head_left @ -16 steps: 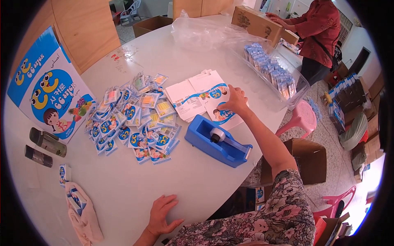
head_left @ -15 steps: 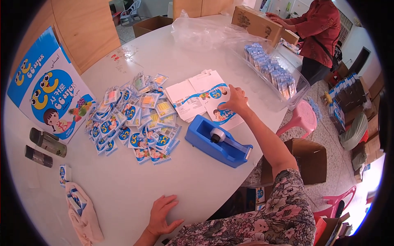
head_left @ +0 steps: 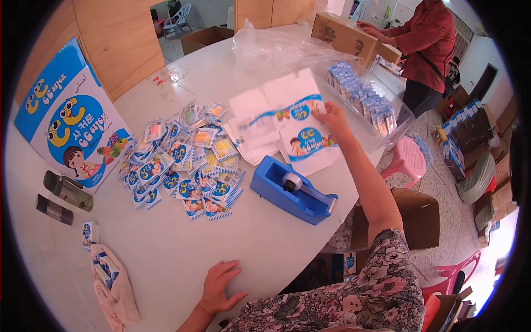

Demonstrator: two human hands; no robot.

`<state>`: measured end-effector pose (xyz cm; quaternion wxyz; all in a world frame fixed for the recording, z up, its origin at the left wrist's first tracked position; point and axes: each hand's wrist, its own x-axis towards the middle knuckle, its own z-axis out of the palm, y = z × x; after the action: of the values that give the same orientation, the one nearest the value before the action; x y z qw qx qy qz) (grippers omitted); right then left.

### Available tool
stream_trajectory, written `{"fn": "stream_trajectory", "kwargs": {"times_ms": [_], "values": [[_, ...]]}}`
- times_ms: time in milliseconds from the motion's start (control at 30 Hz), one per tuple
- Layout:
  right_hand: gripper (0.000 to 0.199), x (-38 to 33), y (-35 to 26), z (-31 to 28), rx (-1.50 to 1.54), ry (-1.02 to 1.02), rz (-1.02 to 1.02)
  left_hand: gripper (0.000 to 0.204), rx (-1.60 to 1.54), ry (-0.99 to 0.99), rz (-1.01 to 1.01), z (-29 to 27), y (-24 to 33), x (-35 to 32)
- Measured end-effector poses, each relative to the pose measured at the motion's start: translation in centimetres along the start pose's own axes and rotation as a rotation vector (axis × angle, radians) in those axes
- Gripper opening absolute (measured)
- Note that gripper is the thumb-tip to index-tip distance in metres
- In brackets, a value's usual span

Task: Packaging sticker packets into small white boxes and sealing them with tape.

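Clear plastic tray (head_left: pixel 399 119) holds blue packets (head_left: pixel 359 97) | right hand (head_left: pixel 331 117) pinching white bag (head_left: pixel 301 138) (blurred) | left hand (head_left: pixel 218 288) flat, empty

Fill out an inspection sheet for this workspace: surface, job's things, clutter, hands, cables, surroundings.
Surface: white rounded table, mostly covered toward the far side.
Job's things: white printed paper bag lifted off a stack of flat bags; the lifted bag is motion-blurred.
Clutter: heap of small blue-and-white sachets, blue tape dispenser, big blue printed box, two dark small bottles, clear tray of blue packets, crumpled clear plastic.
Hands: right hand grips the bag's upper edge; left hand flat on the table, empty.
Cables: nothing seen.
Surroundings: another person in a red top at a cardboard box; pink stool, open cartons on the floor.
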<state>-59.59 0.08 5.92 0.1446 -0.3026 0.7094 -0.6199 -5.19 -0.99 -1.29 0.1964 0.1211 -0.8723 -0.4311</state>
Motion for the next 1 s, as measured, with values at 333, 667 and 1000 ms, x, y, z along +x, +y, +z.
{"fn": "stream_trajectory", "kwargs": {"times_ms": [333,667,1000], "values": [[0.022,-12.9,-15.2,5.1,0.426,-0.212,-0.213,0.067,-0.154,0.026,-0.239,-0.4,0.5,0.3],[0.049,-30.3,-14.7,16.4,-0.070,-0.381,-0.352,0.039,-0.905,0.725,-0.371,-4.4,7.4,-2.6],[0.075,-33.5,-19.4,23.3,-0.338,-0.367,-1.161,0.038,-0.536,0.876,-0.444,-6.9,6.7,-9.1]]}}
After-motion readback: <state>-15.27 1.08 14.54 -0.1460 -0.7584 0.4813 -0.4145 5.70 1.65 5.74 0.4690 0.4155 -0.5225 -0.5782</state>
